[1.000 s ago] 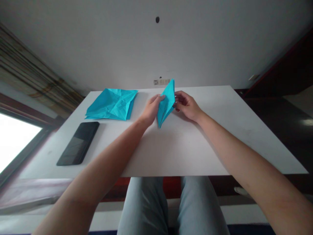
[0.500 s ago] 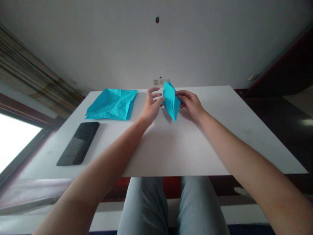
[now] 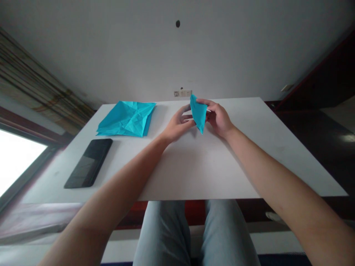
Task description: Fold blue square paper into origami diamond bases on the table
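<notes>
My right hand (image 3: 217, 116) is shut on a narrow folded piece of turquoise origami paper (image 3: 199, 113), which stands tilted with its point downward above the table. My left hand (image 3: 179, 126) reaches in from the left, with its fingertips at the paper's left edge. Whether they grip it is hard to tell. Further left, a creased sheet of the same turquoise paper (image 3: 126, 118) lies flat and partly folded, out of reach of both hands' fingers.
A black tablet or phone (image 3: 88, 163) lies face up at the left of the white table (image 3: 194, 173). The table's far edge meets a wall with a power socket strip (image 3: 183, 93). A bright window (image 3: 16, 162) is at far left.
The folded paper has turned and shifted right, now looking narrower. My left hand has moved right and closed in on it, and my right hand has risen slightly.
</notes>
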### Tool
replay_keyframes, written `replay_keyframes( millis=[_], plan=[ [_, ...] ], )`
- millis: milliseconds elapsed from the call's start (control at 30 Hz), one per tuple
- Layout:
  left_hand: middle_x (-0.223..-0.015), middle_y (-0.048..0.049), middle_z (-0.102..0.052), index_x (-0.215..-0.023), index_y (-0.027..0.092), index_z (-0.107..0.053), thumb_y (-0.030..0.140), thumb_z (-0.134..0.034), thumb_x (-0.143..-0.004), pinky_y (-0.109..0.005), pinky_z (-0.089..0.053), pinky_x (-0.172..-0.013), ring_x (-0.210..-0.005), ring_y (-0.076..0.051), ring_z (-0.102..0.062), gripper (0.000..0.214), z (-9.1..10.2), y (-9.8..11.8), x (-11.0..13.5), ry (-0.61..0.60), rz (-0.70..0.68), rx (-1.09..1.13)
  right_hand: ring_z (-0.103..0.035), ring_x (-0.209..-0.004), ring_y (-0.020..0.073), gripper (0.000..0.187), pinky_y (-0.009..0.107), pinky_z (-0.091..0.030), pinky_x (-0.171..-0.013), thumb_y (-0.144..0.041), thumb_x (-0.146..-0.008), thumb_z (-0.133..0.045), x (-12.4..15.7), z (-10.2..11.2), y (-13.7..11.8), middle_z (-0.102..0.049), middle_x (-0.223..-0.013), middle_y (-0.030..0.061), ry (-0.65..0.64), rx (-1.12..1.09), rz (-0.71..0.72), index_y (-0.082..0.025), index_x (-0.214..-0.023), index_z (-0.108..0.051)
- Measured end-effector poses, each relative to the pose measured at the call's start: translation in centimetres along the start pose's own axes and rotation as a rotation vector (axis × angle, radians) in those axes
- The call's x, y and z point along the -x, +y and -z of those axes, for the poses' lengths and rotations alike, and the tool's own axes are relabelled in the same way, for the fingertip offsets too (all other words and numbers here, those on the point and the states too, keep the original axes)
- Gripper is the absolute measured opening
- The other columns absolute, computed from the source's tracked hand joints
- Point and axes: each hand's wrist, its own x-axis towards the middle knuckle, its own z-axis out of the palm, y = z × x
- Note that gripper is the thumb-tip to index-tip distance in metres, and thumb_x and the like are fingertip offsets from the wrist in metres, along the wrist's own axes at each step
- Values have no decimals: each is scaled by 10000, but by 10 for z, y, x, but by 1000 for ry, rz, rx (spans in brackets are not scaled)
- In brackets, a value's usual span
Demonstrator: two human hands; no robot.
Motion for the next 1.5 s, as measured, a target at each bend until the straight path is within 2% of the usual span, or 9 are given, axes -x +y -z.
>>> replay_keyframes(
  millis=[200, 400, 533, 767, 933, 1033, 1167, 1367, 1500],
  plan=[
    [-1465, -147, -839, -1408, 231, -753, 490, -953, -920, -429, -700, -1052, -1306, -341, -842, 587, -8, 16, 3, 100, 58, 22, -608, -752, 205, 499, 342, -559, -644, -560, -903, -899, -1, 2, 3, -711, -923, -11, -65, 143, 60, -368, -1348, -779],
    [-1266, -102, -871, -1244, 209, -781, 393, -847, -986, -356, -684, -1005, -1198, -275, -836, 324, -8, 14, 0, 140, 58, -24, -590, -756, 179, 606, 332, -556, -667, -479, -884, -913, -1, 2, 7, -735, -1008, -20, -101, 181, 124, -376, -1435, -683],
    [-1085, -69, -850, -1265, 226, -754, 429, -838, -1020, -324, -667, -881, -988, -226, -819, 329, -8, 5, -3, 206, 100, 15, -565, -719, 164, 655, 320, -542, -661, -378, -873, -887, -1, 2, 9, -712, -950, -45, -129, 181, 135, -371, -1486, -654],
    [-1135, -70, -855, -1115, 213, -729, 432, -966, -929, -287, -641, -913, -1031, -194, -805, 374, -4, 5, -2, 259, 85, 19, -525, -701, 183, 605, 318, -506, -628, -342, -900, -883, 3, 1, 11, -595, -826, -60, -140, 266, 164, -386, -1474, -694],
    [-1050, -56, -832, -1000, 214, -691, 353, -837, -1039, -263, -612, -806, -923, -173, -778, 206, -3, 10, -2, 312, 112, -70, -522, -691, 179, 609, 323, -495, -632, -419, -936, -891, 0, 4, 14, -658, -875, -53, -111, 270, 169, -400, -1504, -671],
    [-1125, -49, -811, -1086, 233, -652, 272, -849, -1000, -265, -629, -863, -981, -167, -789, 218, -4, 11, -2, 350, 67, -70, -517, -675, 166, 578, 317, -480, -625, -455, -964, -883, -2, 5, 18, -692, -919, -48, -109, 262, 181, -401, -1494, -657],
    [-1281, -47, -787, -1369, 301, -639, 210, -911, -908, -273, -631, -839, -964, -166, -788, 543, -5, 15, -1, 370, 33, -82, -517, -678, 168, 572, 319, -474, -636, -469, -985, -875, -2, 6, 23, -669, -929, -46, -101, 277, 212, -413, -1504, -641],
    [-1130, -43, -822, -1201, 237, -767, 280, -683, -1075, -305, -649, -937, -981, -180, -779, 157, -3, 13, -2, 308, 14, -118, -501, -676, 180, 725, 336, -482, -634, -437, -972, -893, -2, 7, 17, -644, -947, -36, -9, 298, 222, -451, -1607, -545],
    [-1204, -54, -809, -1218, 232, -725, 359, -870, -997, -283, -614, -820, -889, -154, -742, 293, -3, 9, -2, 323, -15, -105, -505, -696, 178, 699, 346, -500, -628, -474, -972, -887, 0, 3, 10, -699, -1034, -20, 7, 323, 195, -448, -1596, -573]
  ],
)
